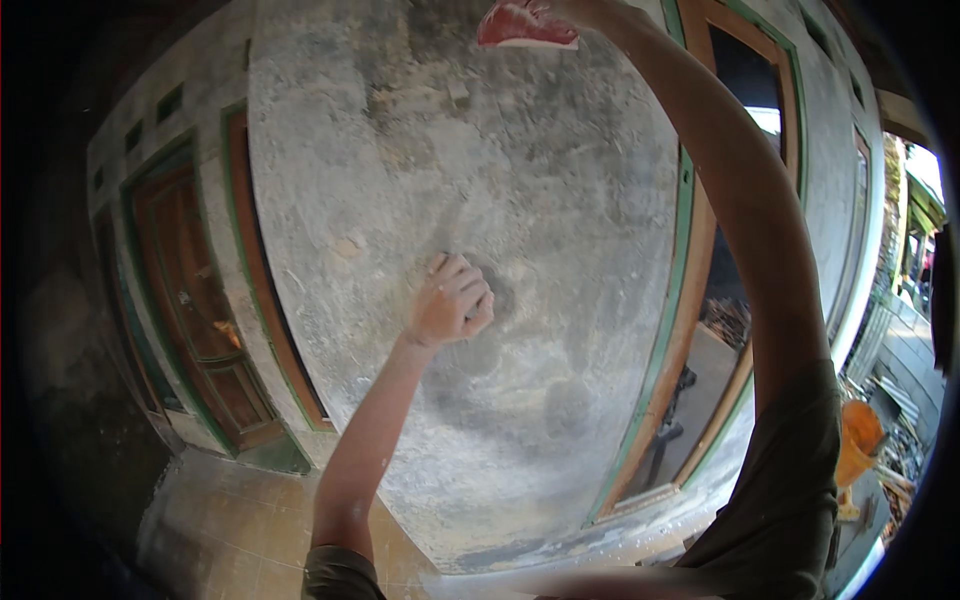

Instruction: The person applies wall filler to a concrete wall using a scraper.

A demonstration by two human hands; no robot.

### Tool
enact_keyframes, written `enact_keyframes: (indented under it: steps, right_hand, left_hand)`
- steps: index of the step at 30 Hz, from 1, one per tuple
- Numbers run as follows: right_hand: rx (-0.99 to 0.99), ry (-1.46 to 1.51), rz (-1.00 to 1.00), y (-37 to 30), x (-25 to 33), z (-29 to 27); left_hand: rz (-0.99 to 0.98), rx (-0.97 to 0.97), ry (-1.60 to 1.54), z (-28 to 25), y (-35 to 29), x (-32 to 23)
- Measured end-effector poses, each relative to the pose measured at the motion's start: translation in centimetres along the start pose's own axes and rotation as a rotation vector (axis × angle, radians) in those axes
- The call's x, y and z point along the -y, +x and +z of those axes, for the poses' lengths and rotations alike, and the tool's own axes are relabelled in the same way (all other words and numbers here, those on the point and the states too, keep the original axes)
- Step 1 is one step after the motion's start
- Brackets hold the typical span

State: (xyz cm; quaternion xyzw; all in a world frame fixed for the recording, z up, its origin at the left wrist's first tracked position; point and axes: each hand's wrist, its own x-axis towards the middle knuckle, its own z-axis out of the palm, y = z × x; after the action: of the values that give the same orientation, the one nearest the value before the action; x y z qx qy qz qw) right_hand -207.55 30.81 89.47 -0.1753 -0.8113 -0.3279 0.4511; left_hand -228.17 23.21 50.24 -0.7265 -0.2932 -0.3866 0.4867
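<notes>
A rough, patchy grey plaster wall (540, 190) fills the middle of the view. High up on it, my right hand (580, 8) grips a red, sheet-like piece (525, 25) with a pale lower edge. The piece lies against or very close to the wall; its exact kind is unclear, and the top frame edge cuts off part of the hand. Lower down, my left hand (453, 300) is closed in a loose fist before the wall, pale dust on its fingers. Nothing shows in that fist, though its palm side is hidden. Whether the knuckles touch the plaster I cannot tell.
Right of the wall stands a wooden window frame (660, 400) with green edging and glass. A brown wooden door (195, 290) is at the left, above a tiled floor (225, 515). An orange container (860, 440) sits among debris at the far right.
</notes>
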Motion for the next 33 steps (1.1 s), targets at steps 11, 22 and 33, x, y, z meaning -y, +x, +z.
enact_keyframes:
  steps: [11,22,33]
  right_hand:
    - [-0.163,-0.519,0.101,-0.7,2.4,-3.9]
    - [-0.203,-0.441,-0.369,-19.6,6.9,-3.8]
    - [0.479,-0.225,-0.170,-17.3,14.2,-11.2]
  left_hand:
    - [-0.202,-0.084,-0.068,-1.5,2.9,-5.0]
    - [-0.243,0.010,0.111,-6.8,6.0,-11.7]
    - [-0.408,-0.047,0.243,-12.3,4.7,-8.9]
